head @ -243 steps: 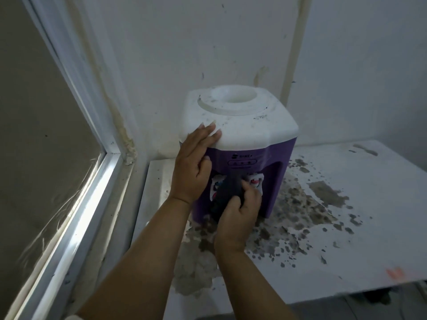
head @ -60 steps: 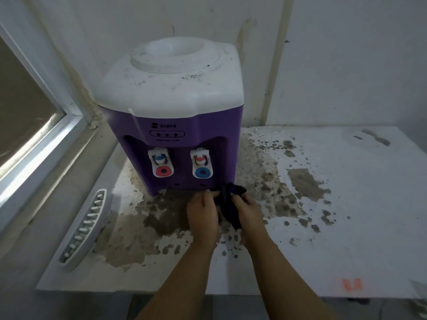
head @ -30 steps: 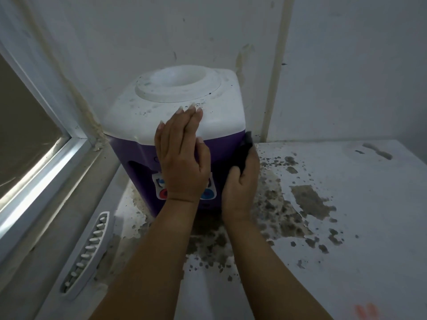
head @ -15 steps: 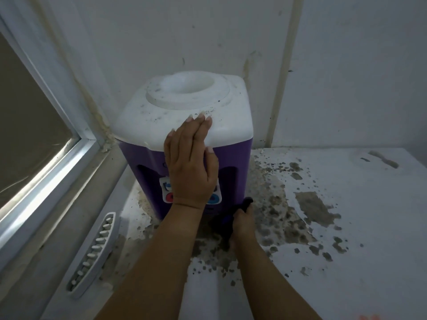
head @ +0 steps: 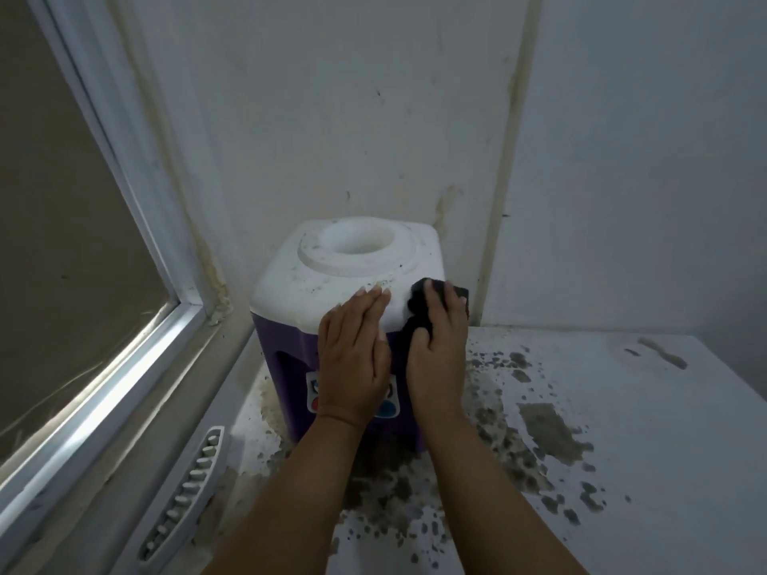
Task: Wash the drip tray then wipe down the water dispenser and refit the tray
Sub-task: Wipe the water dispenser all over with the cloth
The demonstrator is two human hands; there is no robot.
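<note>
Both hands are working at the water dispenser. Her right hand is pressing a dark cloth against the front right corner of the white top, fingers curled over the cloth and clamping it. Her left hand is lying flat on the front edge of the top, fingers straight and together, holding nothing. From the left hand, the cloth is sitting at about two o'clock, just beside it. The dispenser is standing upright on the counter in the wall corner, white and speckled with grime above, purple below, its taps mostly hidden behind the wrists. The white slotted drip tray is lying on the counter at about seven o'clock from the dispenser, well apart from both hands, beside the window. Dark peeling patches are marking the counter around the base.
</note>
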